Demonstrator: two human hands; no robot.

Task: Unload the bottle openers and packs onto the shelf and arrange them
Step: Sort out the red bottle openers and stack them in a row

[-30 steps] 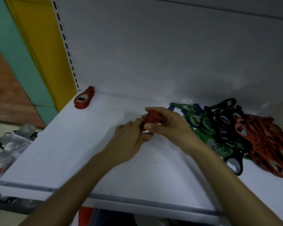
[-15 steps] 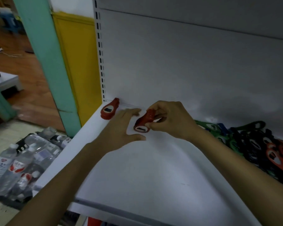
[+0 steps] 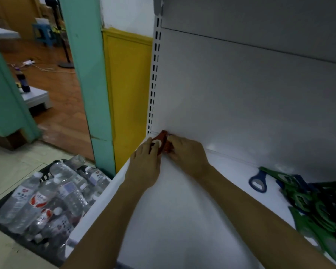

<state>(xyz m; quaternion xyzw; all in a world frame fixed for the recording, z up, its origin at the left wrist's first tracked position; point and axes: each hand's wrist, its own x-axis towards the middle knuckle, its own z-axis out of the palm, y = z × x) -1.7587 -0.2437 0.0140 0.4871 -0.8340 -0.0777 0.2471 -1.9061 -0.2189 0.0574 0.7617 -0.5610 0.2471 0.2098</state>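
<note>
Head view: both hands meet at the back left corner of the shelf [image 3: 182, 220]. The left hand [image 3: 144, 166] and right hand [image 3: 186, 154] close together on the red bottle openers [image 3: 161, 141], pressing them against the back panel [image 3: 241, 98]; judged as squaring a small stack into the corner to start a tidy row. How many red openers are there cannot be told. A blue opener [image 3: 257, 183] lies apart to the right, just beside a loose heap of green and dark openers [image 3: 314, 206], not yet arranged. Shelf surface is white, flat, otherwise bare between. On the floor to the left, a crate of water bottles [image 3: 47, 199]; beyond, a teal doorframe [image 3: 85, 74] and yellow wall panel [image 3: 128, 90].
</note>
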